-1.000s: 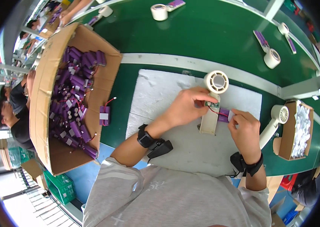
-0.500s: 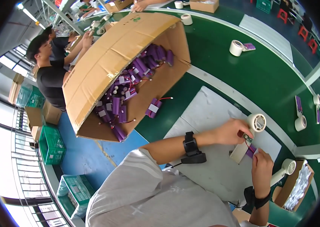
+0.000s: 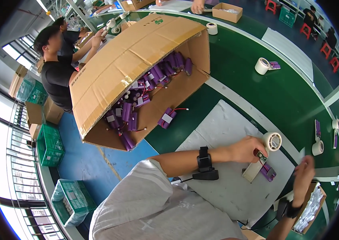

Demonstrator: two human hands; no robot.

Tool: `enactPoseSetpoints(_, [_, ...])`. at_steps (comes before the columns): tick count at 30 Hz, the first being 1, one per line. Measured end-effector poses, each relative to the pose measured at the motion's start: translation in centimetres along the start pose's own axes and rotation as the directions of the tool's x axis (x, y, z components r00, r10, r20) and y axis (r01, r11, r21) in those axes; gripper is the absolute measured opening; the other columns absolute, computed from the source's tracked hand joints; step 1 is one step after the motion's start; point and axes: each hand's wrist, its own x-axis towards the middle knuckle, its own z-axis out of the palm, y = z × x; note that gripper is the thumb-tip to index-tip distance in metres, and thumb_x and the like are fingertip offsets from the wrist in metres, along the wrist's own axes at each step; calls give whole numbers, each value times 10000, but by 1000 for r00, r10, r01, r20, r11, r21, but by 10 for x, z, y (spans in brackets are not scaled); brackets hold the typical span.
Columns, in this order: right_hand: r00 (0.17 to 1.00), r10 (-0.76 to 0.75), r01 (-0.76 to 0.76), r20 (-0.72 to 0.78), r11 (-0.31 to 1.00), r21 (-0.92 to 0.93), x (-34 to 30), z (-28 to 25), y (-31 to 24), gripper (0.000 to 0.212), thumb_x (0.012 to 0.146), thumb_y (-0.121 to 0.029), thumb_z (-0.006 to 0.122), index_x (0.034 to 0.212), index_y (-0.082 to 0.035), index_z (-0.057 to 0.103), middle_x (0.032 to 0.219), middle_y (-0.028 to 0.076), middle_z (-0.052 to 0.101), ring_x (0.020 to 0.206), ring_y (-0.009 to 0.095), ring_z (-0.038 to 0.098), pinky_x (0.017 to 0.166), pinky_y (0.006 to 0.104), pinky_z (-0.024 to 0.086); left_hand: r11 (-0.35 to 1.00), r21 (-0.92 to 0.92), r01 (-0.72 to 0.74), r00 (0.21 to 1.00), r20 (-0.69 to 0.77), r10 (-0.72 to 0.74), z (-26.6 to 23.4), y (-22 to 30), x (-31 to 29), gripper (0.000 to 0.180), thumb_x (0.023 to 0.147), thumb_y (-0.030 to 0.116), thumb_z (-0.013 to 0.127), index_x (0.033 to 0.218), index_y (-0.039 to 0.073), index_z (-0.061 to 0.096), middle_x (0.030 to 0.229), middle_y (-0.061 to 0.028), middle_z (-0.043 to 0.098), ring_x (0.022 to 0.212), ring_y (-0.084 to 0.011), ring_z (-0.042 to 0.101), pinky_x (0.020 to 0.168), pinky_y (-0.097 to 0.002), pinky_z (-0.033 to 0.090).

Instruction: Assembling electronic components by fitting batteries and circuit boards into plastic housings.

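Note:
My left hand is closed on a white handheld fan, pinching it just below its round head. The fan's handle is opened, and a small green circuit board shows by my fingertips. A thin red wire runs to a purple battery pack, which lies beside the pale handle shell over the grey mat. Away to the right, my right hand is raised and blurred by motion. Its fingers look pinched on a small pale piece, too smeared to name.
A large tilted cardboard box holds many purple battery packs; one loose pack lies by its opening. More white fans with purple packs sit along the green table. A small box of silvery packets stands right. A co-worker is at left.
My right hand has left the battery pack and moved right with a pale piece at its fingertips. My left hand keeps its hold on the fan. The whole view has shifted slightly.

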Motion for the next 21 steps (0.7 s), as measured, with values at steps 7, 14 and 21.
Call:
enactPoseSetpoints(7, [651, -730, 758, 206, 613, -224, -43, 53, 0, 524, 707, -12, 722, 1194, 20, 528, 1070, 176, 593, 938, 294, 607, 813, 359, 487, 1000, 22, -4, 1000, -4, 4, 0, 1, -2, 334, 661, -44, 653, 965, 76, 721, 883, -96, 634, 713, -204, 627, 658, -308, 512])
enactPoseSetpoints(14, [707, -123, -7, 696, 984, 180, -57, 38, -18, 603, 733, 33, 679, 1296, -11, 467, 1061, 159, 598, 954, 268, 627, 823, 374, 515, 994, 94, -50, 999, 17, 49, 3, 9, -1, 328, 673, -18, 697, 981, 89, 726, 932, -117, 651, 774, -257, 649, 691, -330, 527])
enactPoseSetpoints(21, [606, -402, -422, 686, 569, 706, -68, 48, 4, 837, 658, 73, 717, 1388, -62, 332, 1067, 89, 541, 921, 252, 644, 770, 357, 551, 972, 202, -118, 993, 41, 112, 2, 10, -3, 315, 689, 64, 768, 998, 97, 723, 959, -132, 655, 822, -285, 653, 716, -356, 536])
